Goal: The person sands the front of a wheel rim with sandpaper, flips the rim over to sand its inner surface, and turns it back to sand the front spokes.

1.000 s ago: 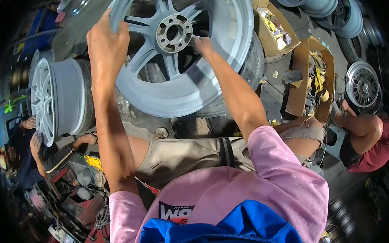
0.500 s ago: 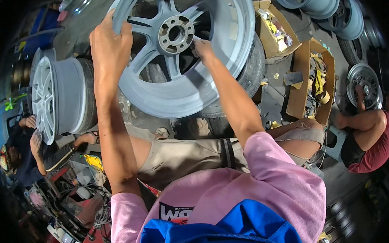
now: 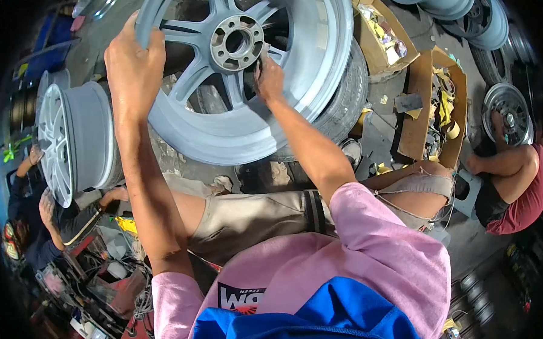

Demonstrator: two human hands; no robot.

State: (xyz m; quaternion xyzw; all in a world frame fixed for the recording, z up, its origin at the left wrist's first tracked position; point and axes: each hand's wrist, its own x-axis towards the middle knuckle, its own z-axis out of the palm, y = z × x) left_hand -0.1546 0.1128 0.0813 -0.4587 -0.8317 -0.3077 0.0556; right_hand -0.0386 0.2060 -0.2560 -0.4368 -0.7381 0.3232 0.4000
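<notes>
A large grey wheel rim (image 3: 224, 140) with wide spokes stands tilted in front of me, partly over a tyre (image 3: 347, 94). My left hand (image 3: 133, 66) is closed round the rim's left outer edge. At the central hub (image 3: 237, 42), my right hand (image 3: 268, 77) is held with bent fingers against the hub's lower right side, among the spokes. Whether those fingers pinch some small thing cannot be made out, since their tips are partly hidden.
Two cardboard boxes (image 3: 406, 133) of scraps lie to the right. Another rim (image 3: 88, 143) stands at the left, with a co-worker's hands (image 3: 47, 208) on it. A co-worker in red (image 3: 525, 199) sits far right by a silver wheel (image 3: 508, 116). Cables and tools (image 3: 115, 278) lie lower left.
The rim and my left hand have shifted left. My right hand has moved left and slightly down beside the hub. The left co-worker's hands have moved apart; the right co-worker's hand now reaches the silver wheel.
</notes>
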